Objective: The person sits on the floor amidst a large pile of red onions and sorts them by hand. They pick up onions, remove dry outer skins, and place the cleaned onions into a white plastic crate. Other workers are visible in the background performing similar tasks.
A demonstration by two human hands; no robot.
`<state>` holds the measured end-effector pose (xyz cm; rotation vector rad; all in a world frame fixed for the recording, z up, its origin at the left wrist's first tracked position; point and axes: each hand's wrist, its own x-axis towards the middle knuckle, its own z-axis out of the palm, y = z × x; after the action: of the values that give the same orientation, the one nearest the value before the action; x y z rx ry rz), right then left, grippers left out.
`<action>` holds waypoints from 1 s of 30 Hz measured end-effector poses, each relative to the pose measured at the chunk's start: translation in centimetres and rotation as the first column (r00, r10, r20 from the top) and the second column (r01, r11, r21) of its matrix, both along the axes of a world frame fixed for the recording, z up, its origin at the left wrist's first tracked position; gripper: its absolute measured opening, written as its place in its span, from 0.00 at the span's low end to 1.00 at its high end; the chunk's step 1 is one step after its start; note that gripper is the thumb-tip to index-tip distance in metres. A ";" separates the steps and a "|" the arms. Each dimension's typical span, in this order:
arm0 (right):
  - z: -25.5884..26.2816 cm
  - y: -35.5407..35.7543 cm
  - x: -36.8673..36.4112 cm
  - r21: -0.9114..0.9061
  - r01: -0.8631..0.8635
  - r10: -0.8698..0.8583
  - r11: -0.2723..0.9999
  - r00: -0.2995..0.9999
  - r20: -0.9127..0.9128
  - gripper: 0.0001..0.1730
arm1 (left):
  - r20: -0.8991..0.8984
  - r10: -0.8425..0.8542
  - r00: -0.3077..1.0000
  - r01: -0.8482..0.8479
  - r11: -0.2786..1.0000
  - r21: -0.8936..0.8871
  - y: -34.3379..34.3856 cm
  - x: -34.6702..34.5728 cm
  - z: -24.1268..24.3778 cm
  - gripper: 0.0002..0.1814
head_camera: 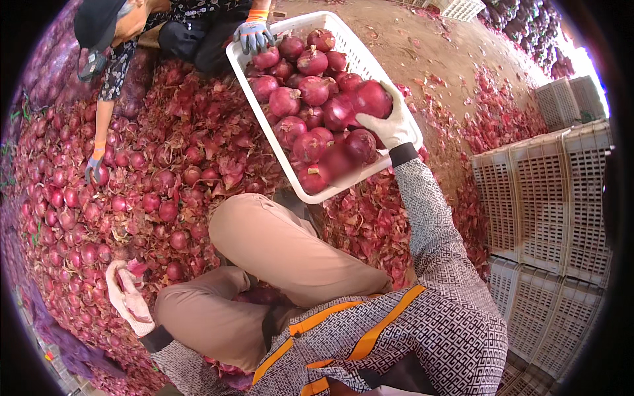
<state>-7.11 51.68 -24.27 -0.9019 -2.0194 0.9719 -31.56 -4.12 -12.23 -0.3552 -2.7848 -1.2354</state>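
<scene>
My right hand, in a white knit glove, grips a large red onion between thumb and fingers at the right side of a white plastic crate. The crate holds many red onions, heaped near its rim. Down at the lower left, my left hand is in a similar glove beside my bent knee, above the onion pile. A piece of red onion skin shows at its fingers; whether they grip it cannot be made out.
Loose red onions and dry skins cover the ground at left. A co-worker's grey-gloved hand rests on the crate's far end; their other hand touches an onion in the pile. Stacked plastic crates stand at right. Filled mesh sacks line the far left.
</scene>
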 end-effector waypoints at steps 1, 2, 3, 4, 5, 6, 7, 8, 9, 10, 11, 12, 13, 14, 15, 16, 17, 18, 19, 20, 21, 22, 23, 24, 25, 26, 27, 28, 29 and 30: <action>-2.0 1.3 0.6 0.156 0.013 -0.037 0.988 0.988 0.150 0.51 | 0.050 0.019 0.999 -0.020 1.000 0.010 -1.5 -1.0 -1.3 0.09; -4.2 2.4 1.1 0.377 -0.044 -0.092 0.925 0.938 0.334 0.46 | 0.102 0.036 0.994 -0.039 0.999 0.021 -3.4 -1.9 -3.0 0.09; -6.2 4.0 2.2 0.275 -0.096 -0.043 0.957 0.888 0.457 0.42 | 0.158 0.049 0.986 -0.053 0.998 0.023 -5.1 -2.9 -4.9 0.09; -6.5 4.0 2.0 0.256 -0.090 -0.057 0.962 0.856 0.514 0.40 | 0.314 0.095 0.945 -0.108 0.994 0.025 -7.3 -3.3 -6.3 0.09; -6.3 3.8 1.3 0.239 -0.087 -0.065 0.967 0.825 0.562 0.37 | 0.284 0.031 0.958 -0.042 0.999 0.032 -10.0 -3.7 -8.5 0.08; -5.7 3.2 0.1 0.260 -0.116 -0.068 0.959 0.793 0.606 0.37 | 0.336 -0.042 0.941 -0.002 0.992 0.128 -13.3 -3.5 -11.0 0.10; -4.9 2.5 -0.5 0.284 -0.138 -0.088 0.949 0.749 0.657 0.37 | 0.397 -0.128 0.909 0.037 0.973 0.229 -15.9 -3.6 -14.1 0.13; -3.9 2.3 -0.8 0.316 -0.164 -0.117 0.935 0.697 0.707 0.36 | 0.474 -0.123 0.872 0.022 0.977 0.213 -17.0 -2.5 -16.4 0.14; -3.3 2.5 -0.8 0.283 -0.154 -0.111 0.947 0.668 0.735 0.36 | 0.540 -0.091 0.836 0.014 0.989 0.145 -16.8 -1.1 -18.4 0.14; -3.0 2.7 -1.0 0.246 -0.146 -0.098 0.958 0.643 0.760 0.35 | 0.585 -0.045 0.810 0.011 0.998 0.062 -16.8 0.5 -19.9 0.15; -2.9 2.7 -1.2 0.206 -0.134 -0.082 0.969 0.616 0.784 0.34 | 0.615 -0.008 0.789 0.018 1.000 -0.010 -16.8 1.9 -21.3 0.16; -2.8 2.6 -1.1 0.207 -0.154 -0.072 0.966 0.608 0.790 0.34 | 0.632 0.014 0.775 0.034 0.997 -0.065 -16.7 3.0 -22.4 0.17; -2.7 2.6 -0.9 0.209 -0.175 -0.064 0.962 0.601 0.797 0.34 | 0.646 0.037 0.763 0.047 0.993 -0.111 -16.6 4.0 -23.2 0.18; -2.4 2.5 -0.7 0.210 -0.199 -0.053 0.957 0.594 0.803 0.33 | 0.652 0.049 0.757 0.057 0.988 -0.140 -16.7 4.7 -23.9 0.19; -1.5 1.9 -1.0 0.243 -0.257 -0.045 0.935 0.597 0.801 0.32 | 0.655 0.065 0.753 0.058 0.985 -0.165 -16.9 5.3 -24.3 0.20; -1.8 1.9 -0.8 0.253 -0.272 -0.041 0.928 0.602 0.797 0.32 | 0.657 0.073 0.751 0.061 0.982 -0.179 -16.9 5.8 -24.6 0.21; -2.5 2.1 -0.5 0.263 -0.290 -0.035 0.920 0.608 0.793 0.31 | 0.653 0.077 0.753 0.066 0.979 -0.192 -16.8 6.2 -25.0 0.22; -3.6 2.2 0.1 0.319 -0.285 -0.067 0.904 0.643 0.763 0.29 | 0.654 0.077 0.752 0.069 0.978 -0.196 -16.4 6.5 -25.5 0.23; -4.9 2.9 0.9 0.373 -0.292 -0.107 0.881 0.645 0.757 0.35 | 0.653 0.073 0.754 0.077 0.977 -0.198 -16.1 6.6 -25.8 0.24; -6.8 4.3 1.8 0.336 -0.255 -0.070 0.907 0.695 0.716 0.39 | 0.648 0.068 0.759 0.082 0.977 -0.198 -15.8 7.0 -26.2 0.25; -7.9 5.7 3.0 0.298 -0.209 -0.052 0.931 0.733 0.678 0.42 | 0.653 0.046 0.756 0.104 0.976 -0.190 -15.1 6.7 -27.3 0.26; -7.5 5.7 1.7 0.240 -0.196 -0.023 0.951 0.728 0.686 0.48 | 0.640 0.064 0.766 0.090 0.975 -0.205 -15.5 7.1 -27.5 0.27; -8.4 6.6 0.7 0.189 -0.156 -0.035 0.970 0.674 0.738 0.45 | 0.628 0.075 0.774 0.073 0.976 -0.206 -16.1 7.4 -27.8 0.28; -6.8 5.7 -1.6 0.166 -0.191 -0.016 0.967 0.609 0.793 0.43 | 0.605 0.105 0.789 0.044 0.973 -0.225 -17.2 7.8 -27.7 0.29; -5.0 4.3 -3.7 0.146 -0.232 0.002 0.962 0.537 0.843 0.41 | 0.577 0.125 0.807 0.020 0.971 -0.239 -18.0 8.0 -27.9 0.30; -5.5 4.8 -3.7 0.136 -0.253 0.038 0.958 0.581 0.813 0.41 | 0.545 0.128 0.829 0.012 0.969 -0.247 -18.3 8.1 -28.4 0.31; -7.2 6.7 -2.3 0.106 -0.278 0.094 0.955 0.620 0.779 0.42 | 0.506 0.126 0.853 0.013 0.965 -0.262 -18.2 7.6 -28.6 0.32; -8.4 8.8 -0.1 0.069 -0.250 0.120 0.966 0.669 0.734 0.41 | 0.463 0.110 0.880 0.029 0.959 -0.282 -17.6 6.9 -29.5 0.34; -9.5 7.8 -0.3 0.040 -0.243 0.157 0.969 0.734 0.661 0.40 | 0.388 0.136 0.912 0.005 0.939 -0.343 -18.7 6.6 -29.0 0.35; -10.1 7.4 0.2 0.016 -0.227 0.167 0.974 0.761 0.626 0.40 | 0.312 0.149 0.938 -0.015 0.919 -0.394 -19.2 5.9 -28.9 0.36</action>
<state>-6.88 59.10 -34.35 -1.0725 -2.7471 0.7280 -25.62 -23.36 -41.13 -0.0403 -3.3003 -0.7796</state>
